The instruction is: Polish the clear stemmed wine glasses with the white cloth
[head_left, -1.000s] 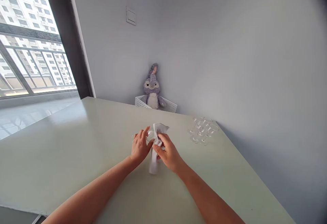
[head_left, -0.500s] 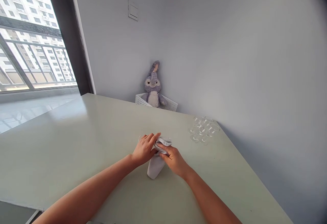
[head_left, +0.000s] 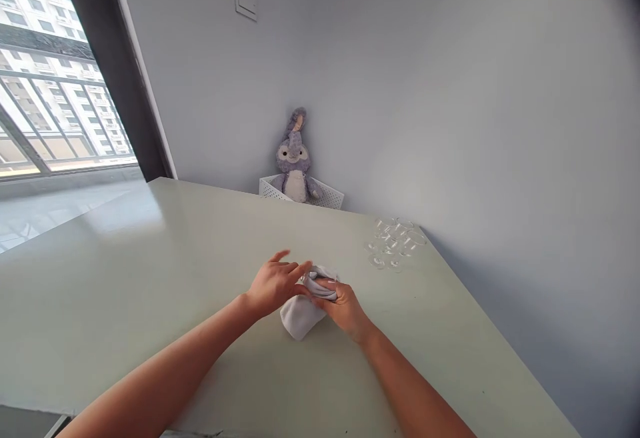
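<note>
The right hand (head_left: 347, 308) is pinching a white cloth (head_left: 300, 319); the left hand (head_left: 274, 286) is touching it, grip unclear. Stemmed glasses (head_left: 391, 246) are standing far right on the table (head_left: 210, 245).

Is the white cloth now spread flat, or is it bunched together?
Bunched: the white cloth is gathered in folds at the right hand, with a loose end below the fingers.

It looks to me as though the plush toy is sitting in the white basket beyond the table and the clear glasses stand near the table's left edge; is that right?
Not quite: the head view shows the clear glasses near the table's right edge, not its left. The plush toy is indeed sitting in the white basket beyond the table.
</note>
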Motion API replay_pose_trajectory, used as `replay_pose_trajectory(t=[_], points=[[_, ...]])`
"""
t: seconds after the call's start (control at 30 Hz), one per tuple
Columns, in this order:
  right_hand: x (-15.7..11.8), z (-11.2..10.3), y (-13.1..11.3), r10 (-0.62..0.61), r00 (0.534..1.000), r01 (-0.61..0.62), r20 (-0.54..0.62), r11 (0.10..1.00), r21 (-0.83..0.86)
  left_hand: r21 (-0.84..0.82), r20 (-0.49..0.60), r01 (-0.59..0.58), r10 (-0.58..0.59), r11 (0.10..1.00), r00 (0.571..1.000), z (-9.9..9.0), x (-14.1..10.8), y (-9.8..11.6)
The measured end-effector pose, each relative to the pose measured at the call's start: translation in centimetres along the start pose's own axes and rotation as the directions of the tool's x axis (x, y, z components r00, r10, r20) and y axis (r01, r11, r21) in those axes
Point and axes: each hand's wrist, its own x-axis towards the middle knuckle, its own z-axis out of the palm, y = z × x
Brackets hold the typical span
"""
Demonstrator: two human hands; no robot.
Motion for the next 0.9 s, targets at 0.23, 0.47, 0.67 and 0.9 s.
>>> replay_pose_trajectory(t=[0.23,0.47,0.67,0.9], points=[[-0.2,-1.7,-0.2,0.07,0.99,-0.07,0.124,0.998,-0.002,-0.144,0.358,0.124,-0.065,0.982,0.931,-0.5,0.2,0.6],[0.3,-0.6,0.6,0.189,0.982,-0.174,-0.001,0.908,0.38,0.266,0.029,-0.112,0.108,0.957,0.994,0.3,0.0,0.7],[-0.6,-1.5,-1.1,0.119,0.981,-0.115,0.155,0.993,-0.035,-0.195,0.479,0.262,-0.141,0.945,0.866,-0.4,0.4,0.1],[0.2,-1.8,0.9,0.155,0.982,-0.174,0.107,0.964,0.201,0.019,0.318,0.085,-0.087,0.996,0.944,-0.3,0.4,0.5]])
